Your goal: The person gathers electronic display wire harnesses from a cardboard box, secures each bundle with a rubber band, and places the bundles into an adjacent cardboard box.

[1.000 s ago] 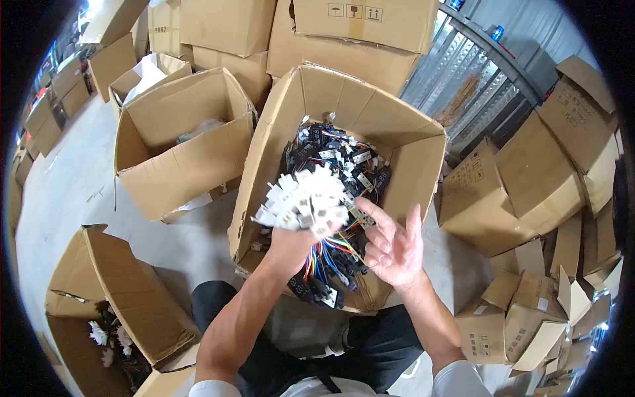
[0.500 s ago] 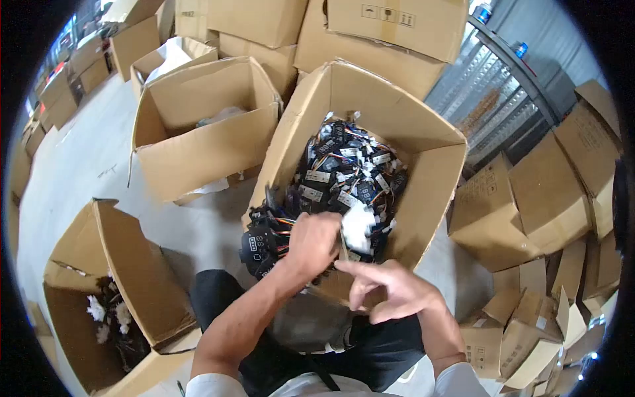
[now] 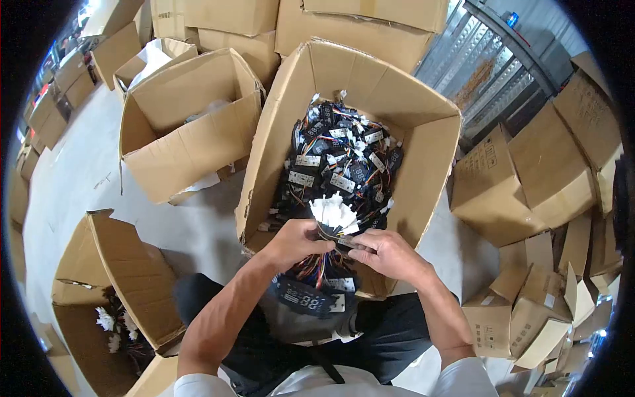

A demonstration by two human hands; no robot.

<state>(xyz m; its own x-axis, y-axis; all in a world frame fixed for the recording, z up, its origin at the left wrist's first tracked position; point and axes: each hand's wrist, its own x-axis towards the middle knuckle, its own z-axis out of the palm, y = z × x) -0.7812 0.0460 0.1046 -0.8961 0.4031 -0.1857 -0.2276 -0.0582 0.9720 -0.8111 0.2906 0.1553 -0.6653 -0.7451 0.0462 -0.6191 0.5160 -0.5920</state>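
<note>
My left hand [image 3: 296,242] is closed around a bundle of wired display modules [image 3: 304,296], just below its fan of white connectors [image 3: 334,213]. A dark band circles the wires under the connectors. At the right side of that band, my right hand [image 3: 387,253] pinches with thumb and fingers. Black display boards hang from the bundle below my hands, over my lap. Beyond the hands stands a large open cardboard box [image 3: 423,165], holding a heap of similar black modules [image 3: 344,155] with coloured wires and white labels.
Another open box [image 3: 198,155] stands at the upper left. At the lower left, an open box [image 3: 129,264] holds modules with white connectors [image 3: 106,319]. Closed cartons [image 3: 228,13] are stacked behind. More cartons [image 3: 486,185] stand at the right beside a metal rack [image 3: 509,46].
The bundle has swung from the left of my hands to below them, its connectors fanned upward. My right hand's fingers have closed at the band. The view has shifted slightly.
</note>
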